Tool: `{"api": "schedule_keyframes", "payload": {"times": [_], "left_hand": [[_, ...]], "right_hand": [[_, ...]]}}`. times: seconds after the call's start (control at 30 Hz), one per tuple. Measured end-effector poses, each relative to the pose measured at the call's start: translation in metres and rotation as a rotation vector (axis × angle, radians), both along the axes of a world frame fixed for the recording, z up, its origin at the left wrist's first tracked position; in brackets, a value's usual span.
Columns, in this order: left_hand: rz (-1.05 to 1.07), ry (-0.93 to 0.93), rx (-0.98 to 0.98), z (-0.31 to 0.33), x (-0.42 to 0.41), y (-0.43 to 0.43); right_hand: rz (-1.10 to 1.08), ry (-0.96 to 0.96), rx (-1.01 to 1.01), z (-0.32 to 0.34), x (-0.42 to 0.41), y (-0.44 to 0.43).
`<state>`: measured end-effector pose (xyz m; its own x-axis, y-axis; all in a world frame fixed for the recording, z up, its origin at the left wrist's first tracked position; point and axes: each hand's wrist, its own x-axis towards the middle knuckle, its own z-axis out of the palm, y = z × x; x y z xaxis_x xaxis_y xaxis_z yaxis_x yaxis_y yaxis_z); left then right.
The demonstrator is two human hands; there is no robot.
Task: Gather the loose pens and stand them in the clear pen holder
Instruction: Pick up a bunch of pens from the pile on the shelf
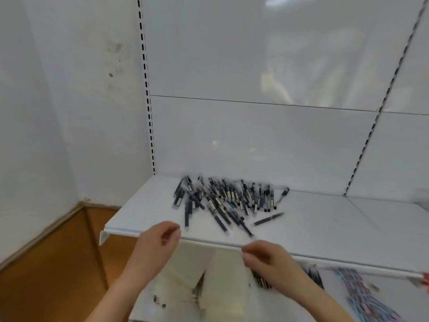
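Note:
A heap of several dark pens [222,201] lies on a white shelf [313,224], spread along its back half. One pen [268,219] lies apart at the heap's right front. My left hand [157,240] hovers at the shelf's front edge, left of the heap, fingers curled and holding nothing. My right hand [267,259] is at the front edge just below the heap, fingers loosely curled, with nothing in it that I can see. No clear pen holder is in view. The picture is blurred.
White back panels with slotted uprights [148,112] rise behind the shelf. A lower shelf [362,296] at the bottom right holds coloured items and more dark pens [262,281]. A wooden floor [58,263] and a white wall lie to the left.

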<state>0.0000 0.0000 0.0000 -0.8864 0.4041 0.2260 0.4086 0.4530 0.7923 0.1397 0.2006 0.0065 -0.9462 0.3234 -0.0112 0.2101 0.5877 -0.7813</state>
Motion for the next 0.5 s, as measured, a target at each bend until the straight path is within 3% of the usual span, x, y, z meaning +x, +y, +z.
{"api": "schedule_keyframes", "payload": {"times": [0.07,0.17,0.3,0.5], "left_hand": [[0.046,0.109,-0.03,0.007,-0.029,0.016],[0.133,0.047,-0.176,0.013,-0.079,0.041],[0.153,-0.027,-0.376,0.004,-0.125,0.069],[0.071,0.101,-0.56,0.003,-0.157,0.109]], "right_hand": [[0.019,0.067,0.125,0.013,-0.029,0.005],[0.018,0.078,0.229,0.023,-0.079,0.006],[-0.007,-0.077,0.442,0.013,-0.137,0.004],[-0.001,-0.18,0.638,0.004,-0.176,0.012]]}}
